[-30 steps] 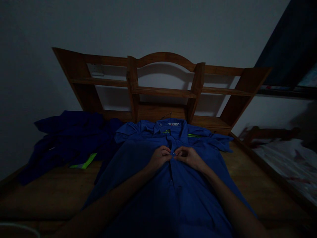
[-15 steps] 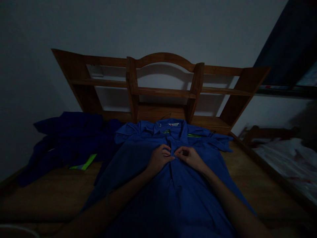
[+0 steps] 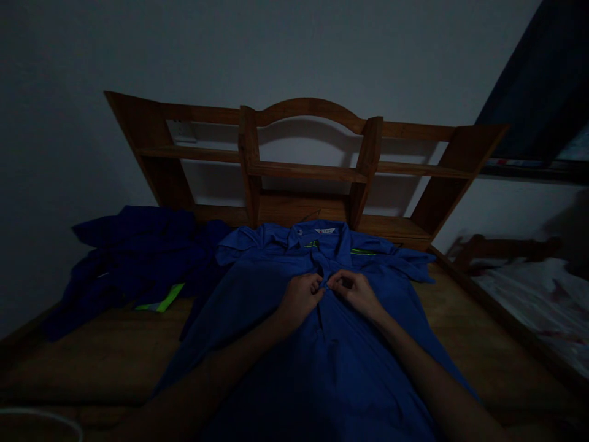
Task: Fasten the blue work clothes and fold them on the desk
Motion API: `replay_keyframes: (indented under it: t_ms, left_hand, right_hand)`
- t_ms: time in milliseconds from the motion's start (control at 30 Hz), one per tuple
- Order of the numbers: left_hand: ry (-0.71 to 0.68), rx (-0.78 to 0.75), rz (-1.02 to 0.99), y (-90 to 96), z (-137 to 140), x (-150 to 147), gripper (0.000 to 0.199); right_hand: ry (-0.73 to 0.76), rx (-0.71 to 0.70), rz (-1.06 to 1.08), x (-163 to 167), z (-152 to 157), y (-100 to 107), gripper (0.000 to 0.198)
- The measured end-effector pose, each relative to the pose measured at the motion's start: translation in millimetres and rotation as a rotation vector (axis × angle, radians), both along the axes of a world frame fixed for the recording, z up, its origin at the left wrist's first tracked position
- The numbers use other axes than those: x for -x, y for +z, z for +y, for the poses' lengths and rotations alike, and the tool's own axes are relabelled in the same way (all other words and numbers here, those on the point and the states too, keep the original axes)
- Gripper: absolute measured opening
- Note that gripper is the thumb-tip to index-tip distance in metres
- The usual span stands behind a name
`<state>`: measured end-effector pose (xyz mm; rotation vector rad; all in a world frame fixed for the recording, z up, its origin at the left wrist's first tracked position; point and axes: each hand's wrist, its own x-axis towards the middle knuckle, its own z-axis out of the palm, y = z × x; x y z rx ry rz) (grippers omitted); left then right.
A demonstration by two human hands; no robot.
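Observation:
A blue shirt [image 3: 368,362] lies face up with its collar [image 3: 343,245] at the far end and yellow-green trim on the chest. On the left edge of its front opening, my left hand [image 3: 301,296] is closed, fingertips pinching the cloth. Just across from it, my right hand [image 3: 356,291] pinches the other side of the placket between thumb and forefinger. The fingertips of both hands almost meet. Any button between them is too small and dark to make out.
Left of the shirt, a heap of darker blue clothing [image 3: 138,258] with a yellow-green strip lies on the wooden tabletop [image 3: 110,362]. A wooden shelf unit [image 3: 308,172] stands behind, against the wall. White bedding [image 3: 534,288] shows at right; a pale curved rim [image 3: 46,414] at lower left.
My left hand's fingers have curled in more tightly at the placket, and the cloth between the hands is lifted slightly. The whole view has shifted a little.

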<state>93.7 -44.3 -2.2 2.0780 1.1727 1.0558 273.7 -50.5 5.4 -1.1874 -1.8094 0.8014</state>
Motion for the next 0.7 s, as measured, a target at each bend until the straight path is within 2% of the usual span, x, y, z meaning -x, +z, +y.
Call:
replay_keyframes:
  t_ms: [233,500,600,700]
  left_hand:
    - [-0.037,0.038,-0.038,-1.9,3,4,0.013]
    - [-0.077,0.07,-0.039,4.3,0,2,0.018]
    - [-0.085,0.028,-0.001,11.3,-1,7,0.019]
    - [-0.004,-0.069,0.076,28.4,5,43,0.025]
  right_hand:
    - [0.052,0.215,0.139,-8,6,-1,0.029]
    - [0.075,0.265,0.164,-4,7,0,0.038]
    - [0.067,0.255,0.263,-13,4,14,0.043]
    - [-0.046,0.24,0.337,-59,-1,40,0.047]
